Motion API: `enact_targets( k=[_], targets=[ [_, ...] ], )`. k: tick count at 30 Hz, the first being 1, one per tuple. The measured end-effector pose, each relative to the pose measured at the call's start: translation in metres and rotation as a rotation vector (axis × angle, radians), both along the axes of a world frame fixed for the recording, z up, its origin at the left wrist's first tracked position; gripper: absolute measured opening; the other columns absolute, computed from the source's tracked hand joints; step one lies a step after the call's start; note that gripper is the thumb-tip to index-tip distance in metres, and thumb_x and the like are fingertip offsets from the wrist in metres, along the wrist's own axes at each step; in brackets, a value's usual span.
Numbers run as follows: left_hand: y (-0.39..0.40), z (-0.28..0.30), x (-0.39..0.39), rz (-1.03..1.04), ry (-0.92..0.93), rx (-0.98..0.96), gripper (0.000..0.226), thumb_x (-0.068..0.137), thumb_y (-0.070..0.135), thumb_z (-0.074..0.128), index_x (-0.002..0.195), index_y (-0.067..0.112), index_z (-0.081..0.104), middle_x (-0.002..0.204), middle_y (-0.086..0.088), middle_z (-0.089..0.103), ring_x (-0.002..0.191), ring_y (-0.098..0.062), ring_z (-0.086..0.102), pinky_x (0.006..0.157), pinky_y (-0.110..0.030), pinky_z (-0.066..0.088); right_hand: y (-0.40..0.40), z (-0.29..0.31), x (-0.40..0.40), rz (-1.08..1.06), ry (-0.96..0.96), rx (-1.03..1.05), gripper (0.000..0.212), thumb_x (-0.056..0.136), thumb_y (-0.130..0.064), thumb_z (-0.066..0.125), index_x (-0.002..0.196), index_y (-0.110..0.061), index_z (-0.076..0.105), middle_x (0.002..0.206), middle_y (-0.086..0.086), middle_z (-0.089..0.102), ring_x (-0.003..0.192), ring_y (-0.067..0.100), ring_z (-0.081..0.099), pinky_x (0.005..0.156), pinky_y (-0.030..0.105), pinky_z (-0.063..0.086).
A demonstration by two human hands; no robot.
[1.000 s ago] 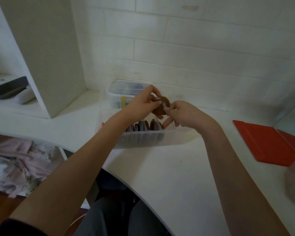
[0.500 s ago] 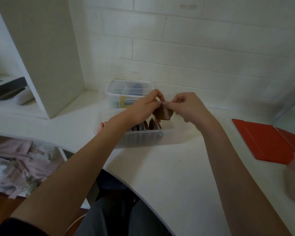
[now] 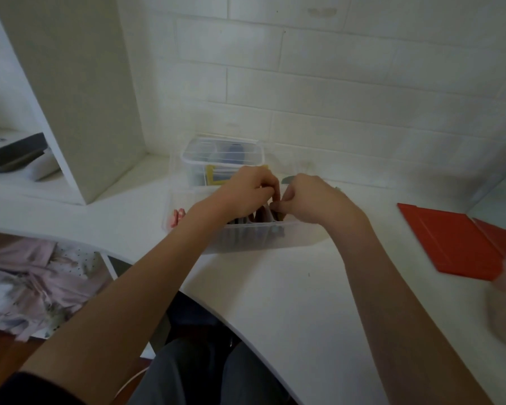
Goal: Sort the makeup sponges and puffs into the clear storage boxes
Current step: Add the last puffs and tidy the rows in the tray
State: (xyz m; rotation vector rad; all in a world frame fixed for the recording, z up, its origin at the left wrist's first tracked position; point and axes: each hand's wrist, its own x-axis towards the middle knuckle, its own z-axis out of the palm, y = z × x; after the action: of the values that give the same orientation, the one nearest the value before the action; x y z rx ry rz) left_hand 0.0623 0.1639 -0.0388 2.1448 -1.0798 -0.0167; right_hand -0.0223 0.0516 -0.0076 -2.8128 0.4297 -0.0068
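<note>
Already several puffs point(image 3: 263, 215) are stood in the open clear box point(image 3: 260, 239), another being pinched down among them by both hands point(image 3: 278, 194).

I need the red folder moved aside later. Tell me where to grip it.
Pinch the red folder at its near left corner, coming from the left: it lies flat on the desk, and its right end runs behind a blurred object.

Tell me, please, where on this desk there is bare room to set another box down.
The widest bare patch of desk lies in front of the open clear box, between the two forearms and left of the red folder. Another lies left of that box, before the white shelf panel. Around the lidded box and both hands it is crowded.
</note>
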Motion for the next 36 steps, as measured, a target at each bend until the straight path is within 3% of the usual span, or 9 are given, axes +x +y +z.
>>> enact_targets(
  k=[6,9,13,17,21,24,27,30,36],
  targets=[
    [0.0,0.004,-0.001,0.013,0.051,0.034,0.029,0.083,0.004,0.049,0.074,0.016,0.074,0.075,-0.008,0.067,0.075,-0.025,0.061,0.066,-0.026,0.047,-0.021,0.013,-0.01,-0.022,-0.158,0.294,0.034,0.094,-0.04,0.054,0.079,-0.019,0.076,0.059,-0.001,0.058,0.052,0.006,0.049,0.048,0.02,0.032],
    [-0.001,0.017,0.0,-0.009,0.102,-0.006,0.032,0.083,0.002,0.05,0.069,0.019,0.074,0.082,-0.01,0.071,0.081,-0.025,0.064,0.079,-0.033,0.051,-0.046,0.012,-0.013,-0.158,-0.395,0.54,0.036,0.097,-0.033,0.049,0.079,-0.013,0.073,0.058,0.001,0.059,0.046,0.01,0.047,0.042,0.019,0.033],
    [-0.038,0.054,0.007,-0.017,0.003,-0.073,0.027,0.089,0.001,0.049,0.086,0.012,0.074,0.089,0.005,0.064,0.084,-0.003,0.057,0.085,-0.017,0.04,-0.088,-0.019,0.003,-0.382,-0.594,0.448,0.025,0.098,-0.018,0.044,0.099,-0.012,0.068,0.097,0.01,0.068,0.074,0.014,0.06,0.065,0.025,0.048],
    [-0.105,0.056,0.018,-0.124,-0.188,0.277,0.025,0.094,0.015,0.048,0.107,0.014,0.068,0.111,-0.001,0.065,0.1,-0.015,0.059,0.093,-0.029,0.046,-0.118,-0.064,0.027,-0.326,-0.381,0.214,0.035,0.095,-0.015,0.048,0.13,-0.018,0.054,0.137,0.009,0.052,0.123,0.03,0.049,0.102,0.033,0.038],
    [-0.14,0.042,0.032,-0.024,-0.391,0.612,0.026,0.093,0.02,0.049,0.114,0.01,0.06,0.114,-0.008,0.061,0.1,-0.025,0.059,0.087,-0.036,0.044,-0.12,-0.087,0.045,-0.196,-0.086,0.051,0.054,0.094,-0.051,0.042,0.145,-0.041,0.027,0.159,-0.008,0.013,0.146,0.033,0.008,0.113,0.057,0.006],
    [-0.143,0.036,0.037,0.01,-0.45,0.89,0.025,0.093,0.018,0.048,0.113,0.007,0.058,0.113,-0.009,0.06,0.098,-0.025,0.057,0.078,-0.034,0.039,-0.117,-0.093,0.056,-0.16,-0.054,-0.018,0.056,0.091,-0.063,0.034,0.144,-0.045,0.028,0.158,-0.009,0.019,0.145,0.031,0.01,0.114,0.059,0.001],
    [-0.149,0.035,0.038,0.066,-0.456,1.044,0.009,0.089,0.011,0.053,0.095,0.007,0.059,0.099,-0.006,0.056,0.093,-0.025,0.056,0.078,-0.034,0.042,-0.118,-0.096,0.057,-0.136,-0.24,0.036,0.045,0.087,-0.058,0.044,0.127,-0.038,0.053,0.137,-0.001,0.053,0.131,0.031,0.041,0.109,0.048,0.029],
    [-0.16,0.03,0.038,0.12,-0.461,1.163,0.028,0.091,0.019,0.056,0.118,0.011,0.057,0.116,-0.008,0.055,0.115,-0.03,0.052,0.097,-0.042,0.04,-0.113,-0.091,0.055,-0.166,-0.377,0.125,0.039,0.082,-0.052,0.054,0.113,-0.028,0.06,0.113,0.001,0.064,0.107,0.026,0.057,0.093,0.043,0.042],
    [-0.164,0.013,0.046,0.09,-0.513,1.053,0.025,0.09,0.017,0.057,0.114,0.012,0.062,0.11,-0.002,0.061,0.1,-0.022,0.06,0.079,-0.031,0.044,-0.108,-0.09,0.056,-0.166,-0.452,0.35,0.03,0.076,-0.034,0.068,0.102,-0.021,0.06,0.103,0.003,0.066,0.093,0.023,0.063,0.08,0.037,0.051]
  ],
)
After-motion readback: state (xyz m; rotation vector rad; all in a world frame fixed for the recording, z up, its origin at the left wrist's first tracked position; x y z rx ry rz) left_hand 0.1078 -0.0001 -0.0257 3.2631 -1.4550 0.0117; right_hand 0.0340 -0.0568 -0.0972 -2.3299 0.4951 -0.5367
